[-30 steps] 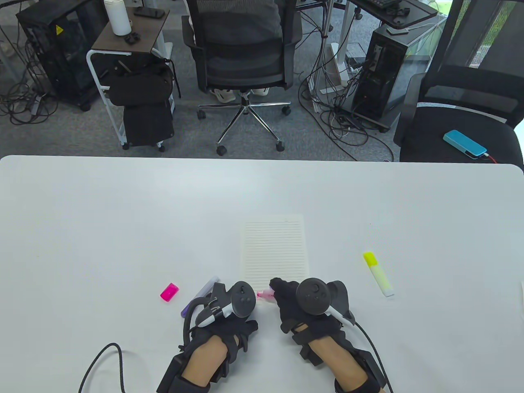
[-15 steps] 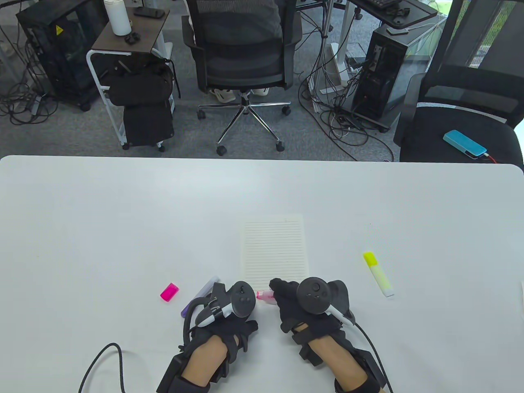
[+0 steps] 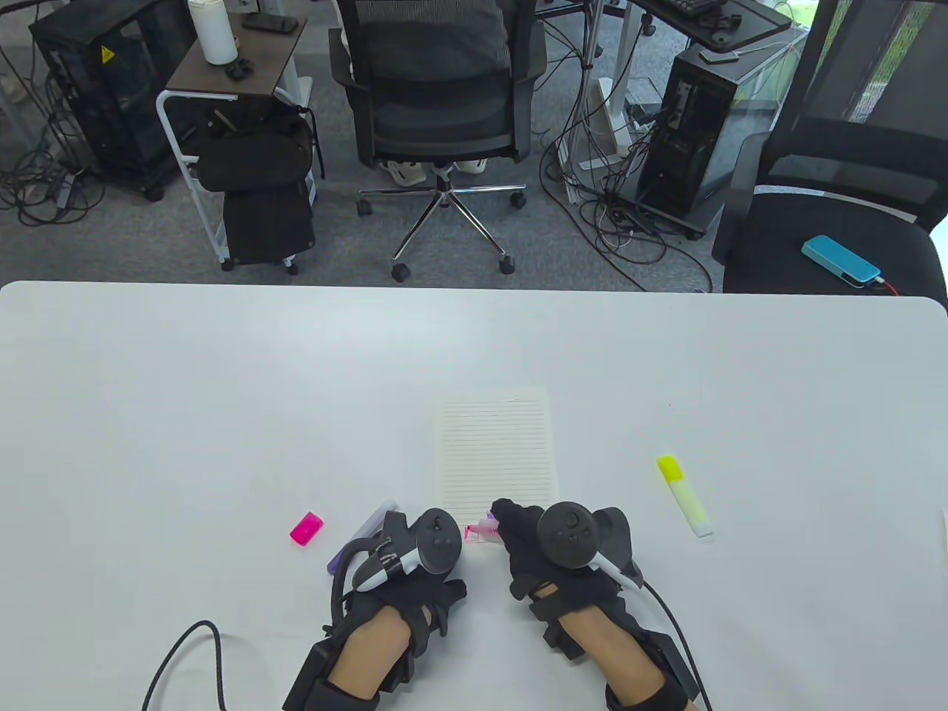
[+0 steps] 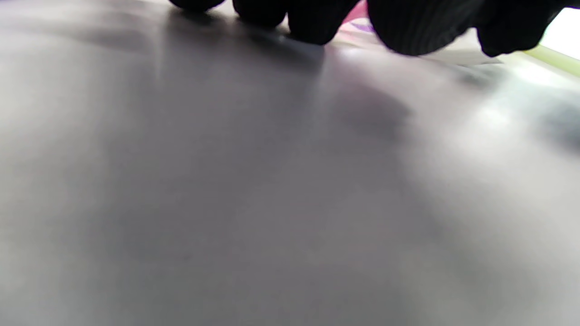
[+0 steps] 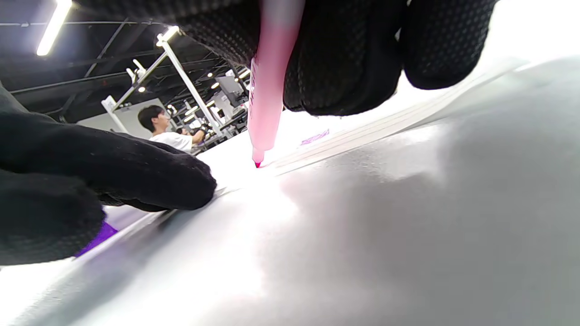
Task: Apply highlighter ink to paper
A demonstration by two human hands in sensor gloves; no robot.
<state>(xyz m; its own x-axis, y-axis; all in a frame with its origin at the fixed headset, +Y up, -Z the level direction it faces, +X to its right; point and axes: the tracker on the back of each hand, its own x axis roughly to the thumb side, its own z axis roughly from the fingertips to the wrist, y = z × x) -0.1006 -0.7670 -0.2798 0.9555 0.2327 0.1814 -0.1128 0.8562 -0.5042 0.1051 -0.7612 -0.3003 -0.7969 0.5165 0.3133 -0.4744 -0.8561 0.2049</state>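
The pink cap (image 3: 306,529) lies loose on the counter (image 3: 185,415), well left of the work. The left hand (image 3: 415,552) rests fingers flat by the paper (image 3: 498,452)'s near left corner; if it lifts, the sheet may slide. The right hand (image 3: 533,544) pinches the pink highlighter (image 5: 267,104), tip on the paper's near edge; a stroke here may run onto the counter. No lettering is legible.

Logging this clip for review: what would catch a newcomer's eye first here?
The right hand holds a pink highlighter pen, tip down on the near edge of the lined white paper sheet. A bright pink plastic cap lies left of the hands, a capped yellow highlighter to the right.
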